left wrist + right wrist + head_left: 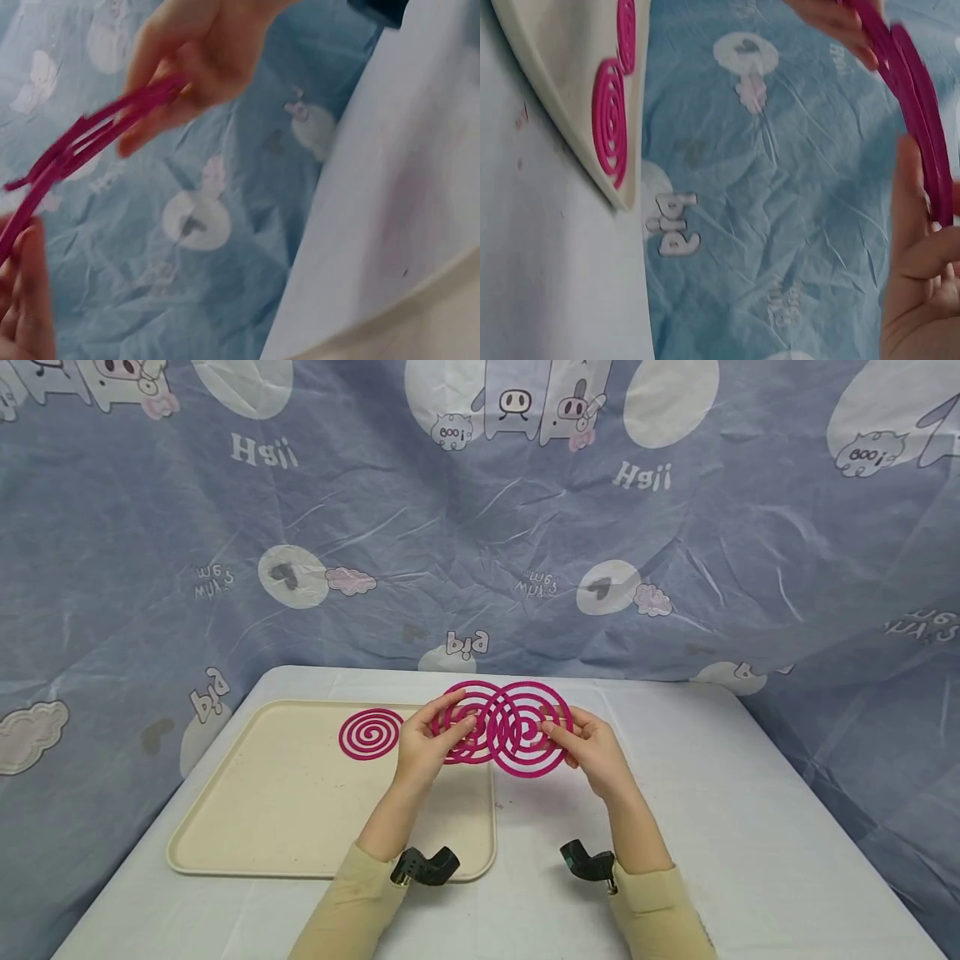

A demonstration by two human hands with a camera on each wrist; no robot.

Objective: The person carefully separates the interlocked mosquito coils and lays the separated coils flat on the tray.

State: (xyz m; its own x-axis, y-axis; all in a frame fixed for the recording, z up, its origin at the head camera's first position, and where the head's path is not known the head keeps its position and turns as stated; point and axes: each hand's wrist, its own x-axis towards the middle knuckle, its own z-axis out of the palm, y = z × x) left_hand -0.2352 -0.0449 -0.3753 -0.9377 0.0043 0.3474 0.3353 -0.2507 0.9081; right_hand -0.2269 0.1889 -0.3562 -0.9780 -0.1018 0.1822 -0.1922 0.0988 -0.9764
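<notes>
Two magenta spiral mosquito coils are held up over the tray's right edge, overlapping in the head view. My left hand (426,742) pinches the left coil (474,683) between thumb and fingers. The right coil (529,774) is pinched the same way by my right hand (597,752). Both wrist views show the held coils nearly edge-on, one lapping over the other. On the beige tray (330,876) lies another coil (371,734). The right wrist view shows two coils on the tray, the nearer coil (610,124) close to its corner; in the head view one is mostly hidden behind the left hand.
A white-covered table (750,827) carries the tray on its left half. Small dark crumbs lie on the cloth near the tray. Behind the table hangs a blue printed curtain (465,518). Black wrist cameras (426,867) sit at both sleeves.
</notes>
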